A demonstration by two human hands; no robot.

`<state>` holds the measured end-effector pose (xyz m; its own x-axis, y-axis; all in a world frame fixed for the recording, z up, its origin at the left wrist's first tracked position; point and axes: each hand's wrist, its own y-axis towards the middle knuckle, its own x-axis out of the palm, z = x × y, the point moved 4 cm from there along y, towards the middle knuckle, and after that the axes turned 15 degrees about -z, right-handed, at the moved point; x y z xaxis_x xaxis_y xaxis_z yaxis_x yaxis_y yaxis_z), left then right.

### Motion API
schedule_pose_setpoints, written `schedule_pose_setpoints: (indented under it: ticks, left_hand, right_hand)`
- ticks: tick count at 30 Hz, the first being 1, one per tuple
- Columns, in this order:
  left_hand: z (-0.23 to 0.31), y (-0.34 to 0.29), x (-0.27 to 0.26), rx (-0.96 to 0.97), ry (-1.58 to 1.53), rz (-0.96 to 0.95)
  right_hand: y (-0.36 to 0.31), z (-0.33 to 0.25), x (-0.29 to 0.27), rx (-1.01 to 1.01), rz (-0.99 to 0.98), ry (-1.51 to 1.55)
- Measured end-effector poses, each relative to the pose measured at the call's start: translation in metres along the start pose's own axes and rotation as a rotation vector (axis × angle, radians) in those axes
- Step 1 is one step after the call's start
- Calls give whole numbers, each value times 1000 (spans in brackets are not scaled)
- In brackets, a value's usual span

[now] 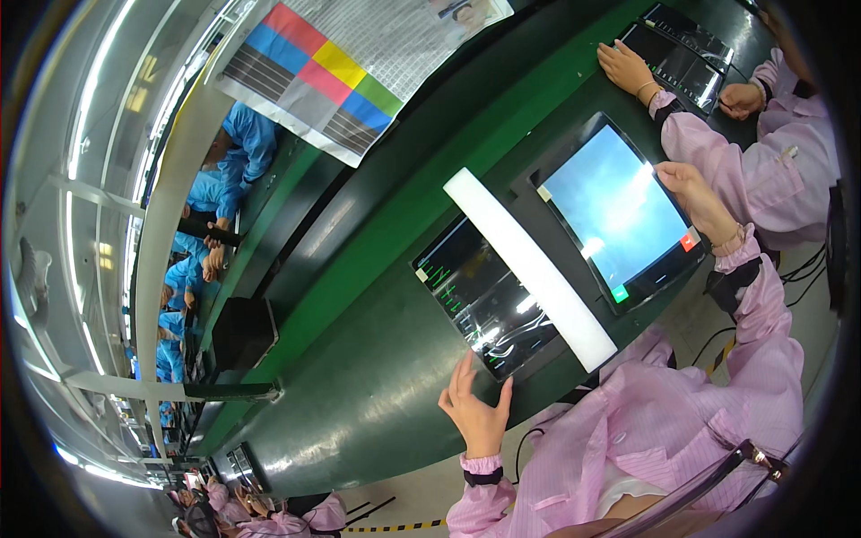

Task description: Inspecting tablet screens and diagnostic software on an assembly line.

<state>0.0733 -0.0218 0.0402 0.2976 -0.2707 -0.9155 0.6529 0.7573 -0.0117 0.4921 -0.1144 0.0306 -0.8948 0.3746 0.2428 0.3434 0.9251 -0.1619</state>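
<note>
A lit display panel [614,211] with a pale blue screen, a red tag and a green tag lies tilted on the right. My right hand [695,197] grips its right edge, the fingers partly hidden by the panel. To its left lies a dark glossy display panel [480,296] with small green marks and reflections. My left hand [475,412] is at that panel's lower corner, fingers and thumb spread apart, fingertips at its edges. A long white bar [534,269] stretches between the two panels, covering part of the dark one.
A green workbench [350,421] runs under everything. A printed sheet with colour blocks [332,72] hangs at the top. At upper right a co-worker's hands [628,67] touch another dark panel [677,54]. A black box [244,332] stands at left; people in blue sit beyond.
</note>
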Motion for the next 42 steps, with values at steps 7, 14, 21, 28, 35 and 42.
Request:
schedule_pose_setpoints:
  ticks: [7, 14, 21, 28, 35, 42]
  left_hand:
    - [43, 29, -2, 145, -1400, -198]
    - [95, 53, -17, 75, -1971, -425]
    - [54, 32, 25, 142, -2390, -500]
    - [30, 28, 45, 131, -2504, -442]
    - [11, 21, 55, 197, -2548, -424]
    - [31, 26, -14, 233, -1798, -144]
  right_hand:
    - [2, -16, 33, -223, -163, 202]
    - [-17, -29, 125, -190, -274, 488]
    - [-35, -78, 153, -414, -328, 20]
    - [-19, -121, 176, -748, -168, -189]
    - [-24, -107, 173, -727, -115, 113]
    - [-1, -66, 162, -290, -537, 209]
